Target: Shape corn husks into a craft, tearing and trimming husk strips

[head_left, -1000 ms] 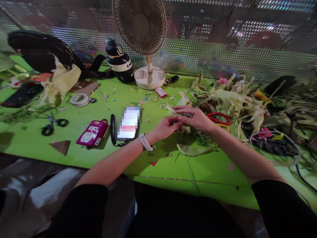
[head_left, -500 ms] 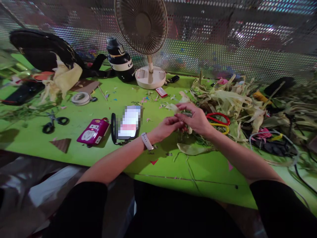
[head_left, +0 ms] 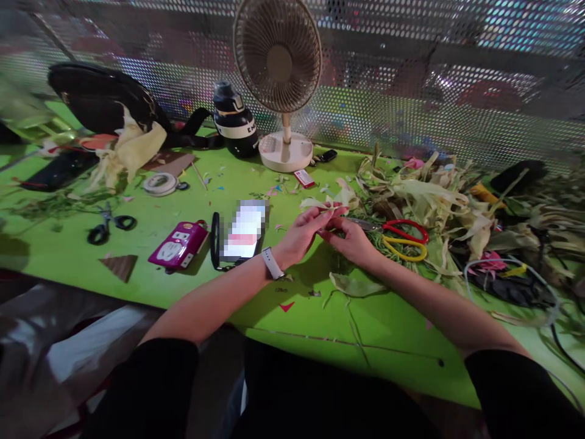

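Note:
My left hand (head_left: 302, 235), with a pale band on its wrist, pinches a pale piece of husk (head_left: 314, 202) at the middle of the table. My right hand (head_left: 351, 239) touches it from the right, its fingers closed; what they hold, if anything, is hidden. Scissors with red and yellow handles (head_left: 406, 239) lie just right of my right hand, on green strands. Behind them spreads a heap of dry husks (head_left: 423, 195). A loose husk piece (head_left: 354, 285) lies on the green table (head_left: 292, 317) in front of my right hand.
Left of my hands lie a lit phone (head_left: 244, 228), a purple power strip (head_left: 179, 245) and black scissors (head_left: 109, 224). At the back stand a fan (head_left: 286, 152) and a black bottle (head_left: 237, 131); a black bag (head_left: 103, 97) is at the back left.
My left hand has moved up to the pale husk, and my right hand has dropped lower beside it. More of the red and yellow scissors shows. The view has shifted slightly.

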`<state>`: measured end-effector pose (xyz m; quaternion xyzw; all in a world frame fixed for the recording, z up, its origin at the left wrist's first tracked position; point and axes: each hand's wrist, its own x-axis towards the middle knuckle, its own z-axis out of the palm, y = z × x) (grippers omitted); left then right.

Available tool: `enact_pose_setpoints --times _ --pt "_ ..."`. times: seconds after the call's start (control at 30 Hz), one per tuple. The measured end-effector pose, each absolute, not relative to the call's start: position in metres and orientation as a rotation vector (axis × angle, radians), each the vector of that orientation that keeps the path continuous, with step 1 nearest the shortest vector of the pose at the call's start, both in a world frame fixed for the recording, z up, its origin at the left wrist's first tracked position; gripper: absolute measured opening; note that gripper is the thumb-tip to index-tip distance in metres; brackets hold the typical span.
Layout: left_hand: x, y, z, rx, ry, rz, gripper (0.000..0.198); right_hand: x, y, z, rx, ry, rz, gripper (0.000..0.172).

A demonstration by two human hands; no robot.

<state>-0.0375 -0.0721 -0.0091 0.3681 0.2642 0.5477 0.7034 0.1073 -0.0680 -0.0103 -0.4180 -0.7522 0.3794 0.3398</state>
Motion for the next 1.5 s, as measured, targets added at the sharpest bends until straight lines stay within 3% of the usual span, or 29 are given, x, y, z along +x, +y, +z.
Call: enact_pose_setpoints --times 0.13,0.3,0.43,0.57,0.83,1.2,1.5 --pt "-0.042 -0.066 -0.007 0.789 0.614 1.316 0.015 0.114 -0.069 -0.002 -1.057 -1.973 1.135 0.024" --pt "-0.047 -0.064 0.001 0.762 0.73 1.294 0.005 0.127 -0.067 0.013 -1.12 -2.052 0.714 0.02" --pt "-0.049 -0.067 -0.001 0.882 0.811 1.095 0.01 0.137 -0.056 0.018 -1.12 -1.875 0.465 0.019" --pt "-0.051 -0.071 -0.001 1.11 0.826 1.008 0.012 0.139 -0.047 0.015 -1.043 -1.957 0.503 0.033" --pt "-0.051 -0.073 0.006 1.327 0.821 1.064 0.023 0.135 -0.05 0.013 -1.109 -2.009 0.742 0.024" --pt "-0.046 -0.073 -0.001 1.331 0.863 1.341 0.035 0.134 -0.055 0.015 -0.978 -2.041 0.687 0.017" --pt "-0.053 -0.07 0.001 1.312 0.771 1.162 0.036 0.137 -0.052 0.014 -0.995 -2.017 0.628 0.019"
